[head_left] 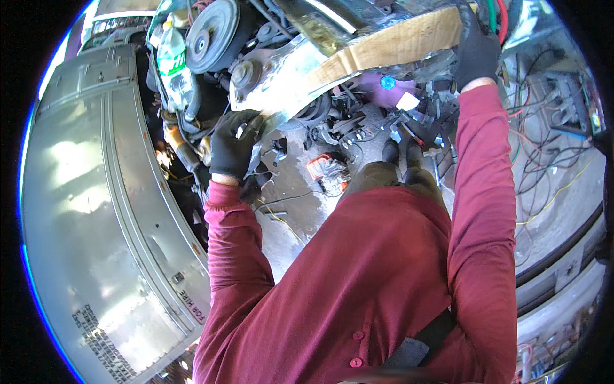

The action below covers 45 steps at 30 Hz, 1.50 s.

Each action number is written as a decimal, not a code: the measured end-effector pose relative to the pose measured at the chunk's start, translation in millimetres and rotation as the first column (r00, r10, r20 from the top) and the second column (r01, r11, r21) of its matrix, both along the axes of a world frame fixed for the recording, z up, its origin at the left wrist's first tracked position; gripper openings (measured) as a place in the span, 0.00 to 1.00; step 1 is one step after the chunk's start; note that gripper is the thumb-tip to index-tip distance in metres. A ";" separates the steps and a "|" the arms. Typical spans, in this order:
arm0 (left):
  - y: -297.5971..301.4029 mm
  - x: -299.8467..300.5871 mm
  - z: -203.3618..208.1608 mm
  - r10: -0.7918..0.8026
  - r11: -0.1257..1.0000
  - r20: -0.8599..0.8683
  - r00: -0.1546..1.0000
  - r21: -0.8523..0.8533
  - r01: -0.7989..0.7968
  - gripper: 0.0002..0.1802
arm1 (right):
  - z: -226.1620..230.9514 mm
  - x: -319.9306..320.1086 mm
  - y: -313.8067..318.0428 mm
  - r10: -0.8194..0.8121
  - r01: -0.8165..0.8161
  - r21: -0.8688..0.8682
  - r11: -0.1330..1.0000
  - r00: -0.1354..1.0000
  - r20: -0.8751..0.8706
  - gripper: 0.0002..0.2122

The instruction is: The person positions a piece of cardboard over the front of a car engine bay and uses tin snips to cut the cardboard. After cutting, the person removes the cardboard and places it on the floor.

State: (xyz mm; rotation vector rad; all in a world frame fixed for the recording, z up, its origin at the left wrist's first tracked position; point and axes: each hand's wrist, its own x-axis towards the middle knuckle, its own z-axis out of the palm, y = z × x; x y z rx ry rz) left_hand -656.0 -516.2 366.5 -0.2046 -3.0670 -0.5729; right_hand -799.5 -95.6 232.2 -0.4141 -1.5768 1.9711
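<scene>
Both my hands wear dark gloves and hold opposite ends of a long piece in front of me. My left hand (233,146) is closed at the left corner of a shiny bent metal sheet (291,73). A strip of brown cardboard (390,45) lies along the sheet's near edge. At the cardboard's right end, my right hand (478,54) is closed over the edge, its fingertips partly hidden. Just beyond the sheet is an open engine bay with a round black air-filter housing (214,35). A clear plastic bottle (171,51) with a green label stands left of the housing.
A large silver truck body (83,192) fills the left side. Below the sheet, machine parts (339,125) and an orange-and-grey tool (327,171) lie around my feet. Red and green hoses (502,22) hang by my right hand. Tangled cables (543,141) cross the floor at right.
</scene>
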 end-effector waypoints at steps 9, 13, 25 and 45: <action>-30.4 26.3 -21.1 -0.028 1.000 -0.164 0.986 0.006 0.029 0.07 | -5.8 -4.6 15.5 -0.074 -0.141 0.565 0.813 0.937 0.341 0.25; -39.4 40.6 -30.9 0.039 0.994 -0.239 0.970 0.107 -0.014 0.07 | -10.4 -2.3 21.0 0.158 -0.199 0.153 0.968 0.957 0.244 0.26; -45.0 62.3 -52.0 0.106 0.977 -0.342 0.934 0.211 -0.034 0.10 | -10.7 -1.9 33.8 0.016 -0.377 0.703 0.603 0.887 0.462 0.30; -21.9 46.2 -45.3 0.179 0.975 -0.464 0.868 0.199 -0.094 0.25 | -24.0 -7.9 47.7 0.127 -0.332 0.646 0.687 0.930 0.344 0.29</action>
